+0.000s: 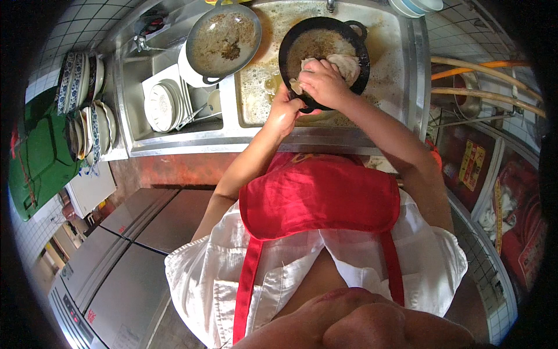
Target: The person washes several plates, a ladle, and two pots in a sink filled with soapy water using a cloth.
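A small black pan [287, 48] with a loop handle on its far right side is over the right basin of a steel sink. My left hand [284, 110] grips its near rim, thumb on top. Inside the pan, my right hand [322, 81] presses a pale wet cloth [346, 67] against the inner surface. Brownish, murky liquid covers part of the pan's bottom. To the left, a grey two-handled pan [223, 41] with brown residue rests tilted on a white round container [186, 72].
Soapy, brown-stained water fills the right basin [388, 87]. White plates [160, 107] and utensils stand in the left basin. Stacked patterned dishes [76, 83] sit on the left ledge, bowls [416, 6] at the far right corner. Hoses [484, 89] run along the right.
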Demonstrator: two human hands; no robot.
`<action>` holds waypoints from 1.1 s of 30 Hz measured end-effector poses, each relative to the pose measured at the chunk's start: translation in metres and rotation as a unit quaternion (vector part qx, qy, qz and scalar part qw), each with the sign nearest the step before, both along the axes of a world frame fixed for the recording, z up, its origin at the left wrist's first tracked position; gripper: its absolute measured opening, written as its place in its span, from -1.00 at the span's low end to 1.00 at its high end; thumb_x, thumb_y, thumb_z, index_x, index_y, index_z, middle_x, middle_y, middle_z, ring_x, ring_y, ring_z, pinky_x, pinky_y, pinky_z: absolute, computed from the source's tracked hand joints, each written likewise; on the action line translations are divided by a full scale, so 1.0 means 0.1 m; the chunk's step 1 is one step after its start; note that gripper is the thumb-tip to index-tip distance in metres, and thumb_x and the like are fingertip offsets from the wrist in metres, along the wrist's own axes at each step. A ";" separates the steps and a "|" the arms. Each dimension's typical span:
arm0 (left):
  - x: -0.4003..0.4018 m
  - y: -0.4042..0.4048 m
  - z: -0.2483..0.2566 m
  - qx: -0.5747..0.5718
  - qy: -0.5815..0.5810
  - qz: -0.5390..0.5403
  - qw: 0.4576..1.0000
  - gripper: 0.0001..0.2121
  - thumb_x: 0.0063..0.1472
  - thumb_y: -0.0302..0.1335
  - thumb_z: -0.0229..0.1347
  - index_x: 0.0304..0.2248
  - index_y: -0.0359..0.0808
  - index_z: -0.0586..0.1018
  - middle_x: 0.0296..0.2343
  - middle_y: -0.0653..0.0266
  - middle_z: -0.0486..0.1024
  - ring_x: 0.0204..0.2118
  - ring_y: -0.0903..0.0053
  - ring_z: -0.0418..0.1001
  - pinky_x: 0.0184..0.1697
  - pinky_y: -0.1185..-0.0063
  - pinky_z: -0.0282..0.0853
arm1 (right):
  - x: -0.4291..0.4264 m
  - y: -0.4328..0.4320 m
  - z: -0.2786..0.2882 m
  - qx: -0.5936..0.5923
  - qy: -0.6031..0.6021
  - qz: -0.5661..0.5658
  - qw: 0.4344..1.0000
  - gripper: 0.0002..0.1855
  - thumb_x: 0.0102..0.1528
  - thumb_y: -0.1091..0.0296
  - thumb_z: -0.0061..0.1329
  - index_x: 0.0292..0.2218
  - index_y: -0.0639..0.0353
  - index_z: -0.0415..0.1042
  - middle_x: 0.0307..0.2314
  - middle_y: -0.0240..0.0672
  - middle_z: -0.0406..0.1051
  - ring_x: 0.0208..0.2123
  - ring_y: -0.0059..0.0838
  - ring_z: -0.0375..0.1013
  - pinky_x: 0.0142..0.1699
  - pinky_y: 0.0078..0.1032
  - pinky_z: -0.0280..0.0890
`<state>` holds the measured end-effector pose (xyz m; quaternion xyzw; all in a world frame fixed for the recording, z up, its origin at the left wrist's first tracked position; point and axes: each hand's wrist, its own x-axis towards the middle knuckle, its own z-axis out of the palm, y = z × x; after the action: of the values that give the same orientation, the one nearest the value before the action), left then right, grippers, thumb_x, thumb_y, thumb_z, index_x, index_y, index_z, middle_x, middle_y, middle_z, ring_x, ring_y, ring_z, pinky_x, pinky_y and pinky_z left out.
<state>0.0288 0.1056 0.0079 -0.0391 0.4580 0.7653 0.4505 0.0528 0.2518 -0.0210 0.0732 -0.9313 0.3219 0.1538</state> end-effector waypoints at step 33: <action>-0.18 -0.19 -0.12 -0.085 0.074 0.022 0.993 -0.42 -0.18 -0.84 -0.32 -0.07 -0.28 0.12 -0.19 0.07 0.24 -0.21 0.21 0.32 -0.27 0.35 0.40 | 0.45 0.54 -0.42 -0.266 -0.349 -0.083 0.895 -0.67 -0.24 0.52 -0.04 -0.32 0.11 0.31 -0.28 -0.19 0.17 -0.21 -0.21 0.19 -0.12 -0.36 0.14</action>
<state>0.0104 0.0863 -0.0038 -0.0304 0.5526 0.7341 0.3934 0.0980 0.3059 -0.0632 -0.1648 -0.8075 0.5484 -0.1418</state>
